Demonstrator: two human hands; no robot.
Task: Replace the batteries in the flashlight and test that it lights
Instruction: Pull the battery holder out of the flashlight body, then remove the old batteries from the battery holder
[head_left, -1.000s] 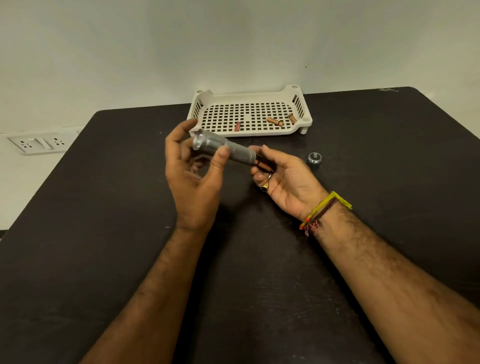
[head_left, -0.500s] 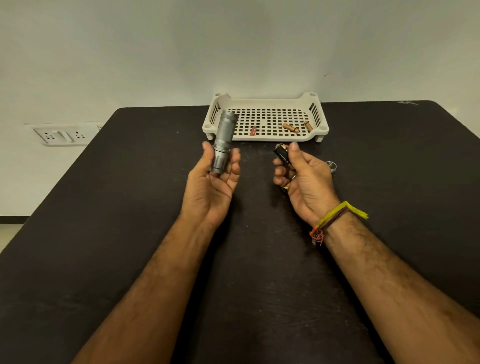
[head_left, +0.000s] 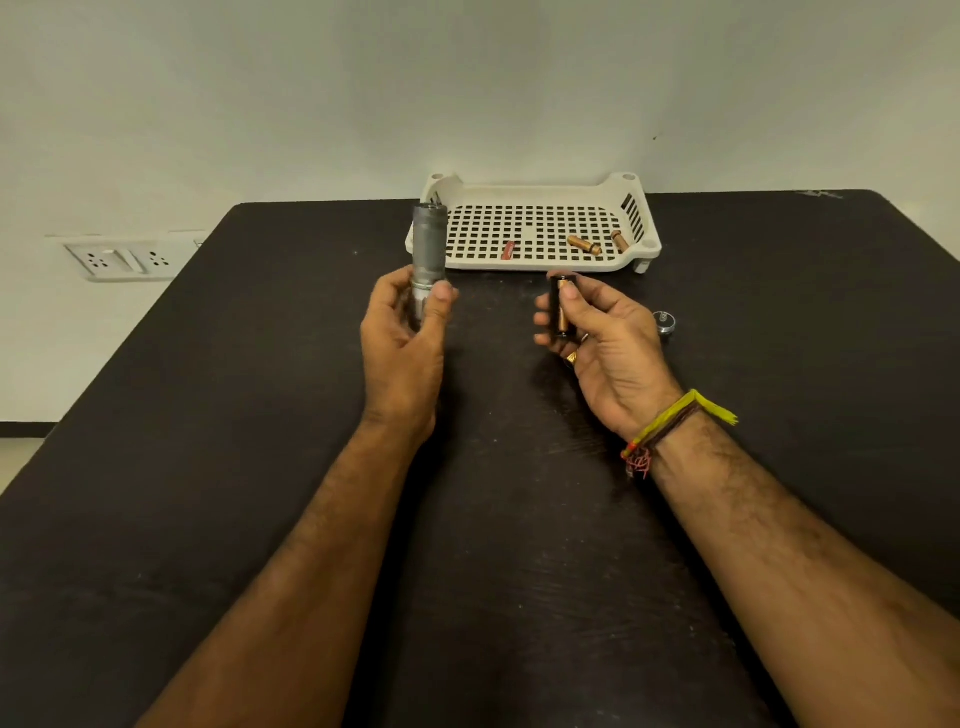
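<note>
My left hand (head_left: 402, 345) holds the grey flashlight body (head_left: 429, 244) upright by its lower end, open tail end up. My right hand (head_left: 605, 343) pinches a black battery holder (head_left: 563, 307) with a copper-coloured cell showing, held upright between thumb and fingers. The two hands are apart, about a hand's width. The flashlight's silver tail cap (head_left: 665, 321) lies on the black table (head_left: 208, 467) just right of my right hand.
A white perforated tray (head_left: 535, 260) stands at the table's far edge and holds a red battery (head_left: 508, 250) and two copper-coloured batteries (head_left: 584, 245) (head_left: 619, 240). A wall socket plate (head_left: 117, 259) is off to the left, beyond the table edge.
The holder came out of the flashlight into my right hand. My left hand turned the flashlight from lying sideways to upright, and the hands drew apart.
</note>
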